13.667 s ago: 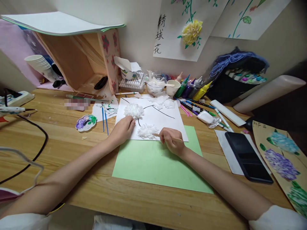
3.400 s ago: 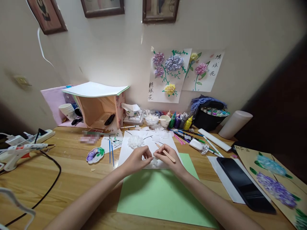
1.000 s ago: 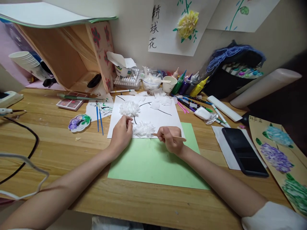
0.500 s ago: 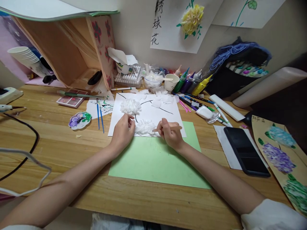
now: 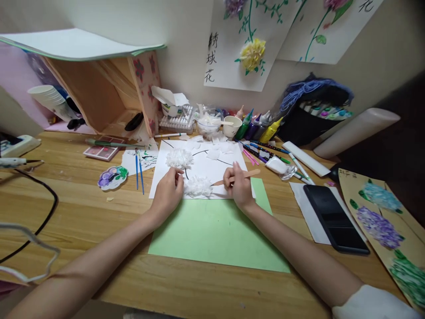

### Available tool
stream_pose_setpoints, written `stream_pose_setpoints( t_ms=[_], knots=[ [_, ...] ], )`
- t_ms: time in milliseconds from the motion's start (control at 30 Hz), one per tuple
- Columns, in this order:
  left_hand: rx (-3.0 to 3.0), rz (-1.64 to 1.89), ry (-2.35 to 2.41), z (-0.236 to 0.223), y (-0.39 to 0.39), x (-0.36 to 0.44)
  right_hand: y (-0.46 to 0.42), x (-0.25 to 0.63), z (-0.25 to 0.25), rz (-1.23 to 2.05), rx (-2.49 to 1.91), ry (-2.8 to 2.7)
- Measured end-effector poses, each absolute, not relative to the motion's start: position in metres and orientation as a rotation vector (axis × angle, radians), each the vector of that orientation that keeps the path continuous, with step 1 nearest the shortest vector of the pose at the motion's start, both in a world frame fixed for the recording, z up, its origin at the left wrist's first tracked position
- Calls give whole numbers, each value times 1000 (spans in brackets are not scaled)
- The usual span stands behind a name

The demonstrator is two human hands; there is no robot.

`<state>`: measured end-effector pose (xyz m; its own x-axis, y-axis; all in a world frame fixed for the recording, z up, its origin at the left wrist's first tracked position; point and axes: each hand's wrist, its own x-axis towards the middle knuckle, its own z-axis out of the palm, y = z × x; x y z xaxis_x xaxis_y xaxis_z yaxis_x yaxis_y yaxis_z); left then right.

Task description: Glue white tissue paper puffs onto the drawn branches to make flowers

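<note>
The right hand (image 5: 239, 188) is closed around a flat wooden stick (image 5: 251, 173), which is pinched between its bent fingers, with the thumb raised. The pointed end of the stick goes towards 9 o'clock and arrives at the right edge of the lower white flower (image 5: 198, 187); if it really touches the petals, I cannot tell. This flower lies on the white sheet (image 5: 207, 170), near its bottom edge, between the 2 hands. The fingers of the right hand stay a little apart from it, at its 3 o'clock.

At its 9 o'clock is the left hand (image 5: 168, 188), resting on the sheet with curled fingers and the thumb just beside the petals. Whether these fingers hold something, I cannot tell. The upper white flower (image 5: 178, 158) sits at 11 o'clock from the lower flower, just above the left fingertips.

Under the white sheet, a green sheet (image 5: 212, 235) extends towards 6 o'clock. The paint palette (image 5: 113, 178) is at 9 o'clock from the left hand.
</note>
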<state>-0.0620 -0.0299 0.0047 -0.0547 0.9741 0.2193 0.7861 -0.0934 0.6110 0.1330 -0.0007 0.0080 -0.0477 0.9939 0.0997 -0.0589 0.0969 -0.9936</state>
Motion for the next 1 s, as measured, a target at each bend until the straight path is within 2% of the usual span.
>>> stream_pose_setpoints(
  t_ms=[167, 333, 500, 833, 1000],
  knots=[
    [2250, 939, 1839, 31, 2, -44, 24, 146, -1, 1316, -959, -937],
    [2199, 416, 2028, 45, 67, -6, 27, 149, -11, 1381, -908, -873],
    [2058, 279, 2039, 33, 99, 9, 26, 148, -11, 1388, -874, -817],
    [2382, 461, 1825, 48, 87, -12, 28, 149, -14, 1398, -814, -809],
    [2459, 734, 1554, 63, 74, -24, 27, 149, -14, 1370, -825, -808]
  ],
)
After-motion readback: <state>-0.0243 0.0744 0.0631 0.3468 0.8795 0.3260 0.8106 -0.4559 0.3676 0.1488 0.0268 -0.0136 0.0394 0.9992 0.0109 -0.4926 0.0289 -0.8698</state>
